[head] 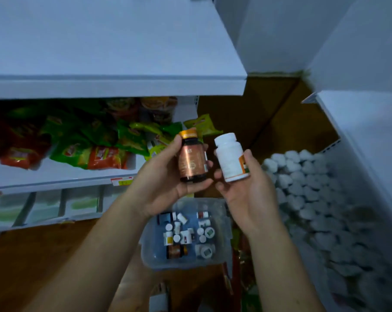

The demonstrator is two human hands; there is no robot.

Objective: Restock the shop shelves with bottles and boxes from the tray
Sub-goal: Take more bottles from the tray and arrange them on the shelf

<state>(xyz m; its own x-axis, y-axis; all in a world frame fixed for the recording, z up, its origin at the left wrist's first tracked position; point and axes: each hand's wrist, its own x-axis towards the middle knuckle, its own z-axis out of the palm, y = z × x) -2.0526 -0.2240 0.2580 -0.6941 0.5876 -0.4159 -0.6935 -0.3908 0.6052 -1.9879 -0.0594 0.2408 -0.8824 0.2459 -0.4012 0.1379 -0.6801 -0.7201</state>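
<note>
My left hand (165,176) grips a dark brown bottle (191,157) with a copper label and an orange cap, held upright. Just to its right, my right hand (246,192) holds a white bottle (231,157) with a white cap and an orange-edged label, tilted slightly left. Both bottles hang above a clear plastic tray (224,221) on the floor. The tray contains several small white bottles (183,234) and one more brown bottle (175,252).
A wide white shelf (114,84) spans the upper left; beneath it a shelf holds green and orange snack packets (82,145). Lower right, a shelf is packed with several white-capped bottles (314,199). A white shelf unit (366,131) rises at right. Brown floor lies between.
</note>
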